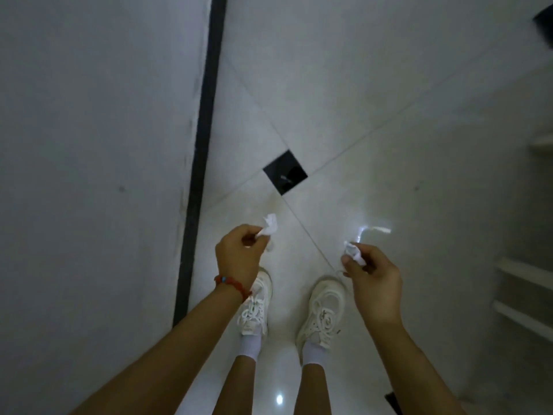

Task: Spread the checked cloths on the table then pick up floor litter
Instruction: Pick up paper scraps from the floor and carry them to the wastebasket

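1. A glossy white tiled floor (374, 94) with thin diagonal grout lines, carrying one small black square inset tile (285, 172), fills the frame below a standing person. No table or checked cloth is in view, so the litter stage looks under way.
2. A black strip (199, 163) runs up the floor's left edge against a pale grey wall.
3. Two white lace-up trainers (324, 313) stand near the floor's lower middle.
4. The left hand (238, 256), a red bead bracelet (232, 284) at its wrist, pinches a crumpled scrap of white tissue paper (269, 227) between fingertips; the right hand (372, 283) is curled around a second crumpled white paper scrap (353, 251). Both scraps are held above the floor, apart.
5. Risk: both grips catch only an edge, so a loosened pinch could likely drop the light paper back down.
6. Risk: against white tile and glare (375, 230), a dropped scrap may be hard to spot.
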